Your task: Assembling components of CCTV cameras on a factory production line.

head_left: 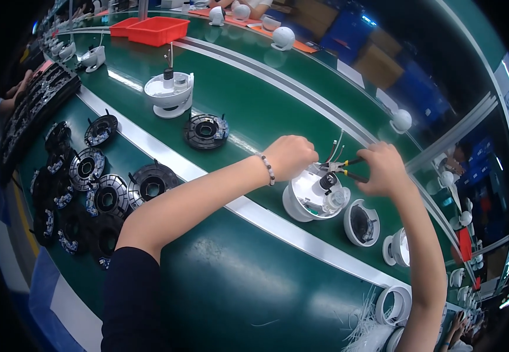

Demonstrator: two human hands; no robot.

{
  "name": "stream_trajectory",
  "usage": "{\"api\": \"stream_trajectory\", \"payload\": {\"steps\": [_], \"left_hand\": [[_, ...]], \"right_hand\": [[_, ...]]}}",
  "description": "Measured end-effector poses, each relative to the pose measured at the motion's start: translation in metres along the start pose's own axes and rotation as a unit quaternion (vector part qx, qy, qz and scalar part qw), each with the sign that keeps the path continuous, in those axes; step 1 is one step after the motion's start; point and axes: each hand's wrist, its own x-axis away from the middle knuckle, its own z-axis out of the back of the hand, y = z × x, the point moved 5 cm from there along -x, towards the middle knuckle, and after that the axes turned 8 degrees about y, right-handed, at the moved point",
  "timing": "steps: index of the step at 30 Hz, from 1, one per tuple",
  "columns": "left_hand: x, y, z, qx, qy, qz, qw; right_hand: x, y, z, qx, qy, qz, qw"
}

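Currently:
- left hand (289, 155) closed on white housing (313, 196)
- right hand (383, 169) grips pliers (343, 169), tips at housing's wires (335, 149)
- black rings (107, 196) stacked left

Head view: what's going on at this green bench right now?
A person is working on a round white plastic housing on the green conveyor bench. The left hand steadies its top edge, while the right hand grips small yellow-and-black-handled pliers at the thin wires rising from it. Black ring-shaped parts lie in a cluster to the left, and more white shells sit on the right.
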Motion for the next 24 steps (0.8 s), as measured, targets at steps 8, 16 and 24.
{"api": "stream_trajectory", "payload": {"steps": [8,16,24], "left_hand": [[-0.003,0.014,-0.008,0.035,0.016,-0.052,0.998],[-0.016,0.062,0.053,0.205,0.228,-0.039,0.951],[-0.029,0.133,0.101,0.201,0.109,-0.168,0.959]], "right_hand": [[-0.002,-0.006,-0.015,0.011,-0.048,-0.005,0.999],[0.064,0.062,0.065,-0.047,0.142,-0.141,0.979],[0.016,0.018,0.131,-0.088,0.243,-0.097,0.961]]}}
